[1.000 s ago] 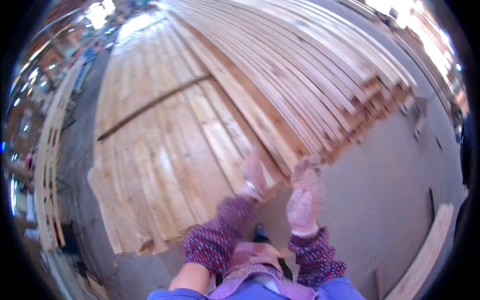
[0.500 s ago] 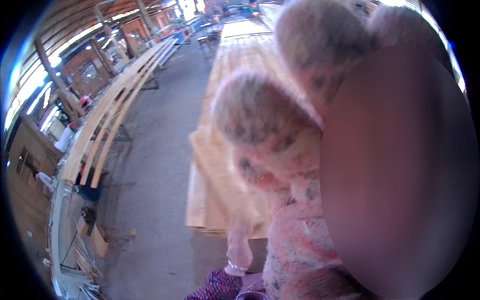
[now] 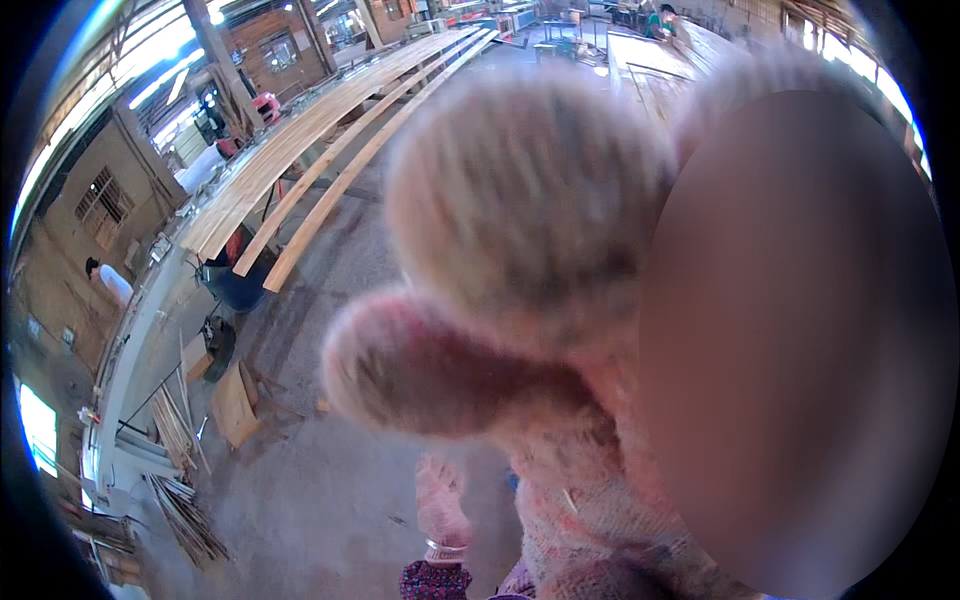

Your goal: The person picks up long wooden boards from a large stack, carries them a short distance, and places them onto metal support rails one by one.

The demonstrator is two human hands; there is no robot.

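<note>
Pink-and-grey, knit-gloved R hand (image 3: pixel 590 320) looms v. close up, right of the long pale wooden planks (image 3: pixel 320 130); blur + closeness hide its grip, can't tell if closed or on smth. Pink knit-gloved L hand (image 3: pixel 443 505) hangs low, nearer than the planks; grip unclear too, nothing visible in it. Main risk, prob.: R hand blocks much of the view, so a step could snag on the thin wooden strips (image 3: pixel 180 520) or flat brown board (image 3: pixel 235 405), both this side of the planks. Planks lie beyond both grips, to their left, apart.
</note>
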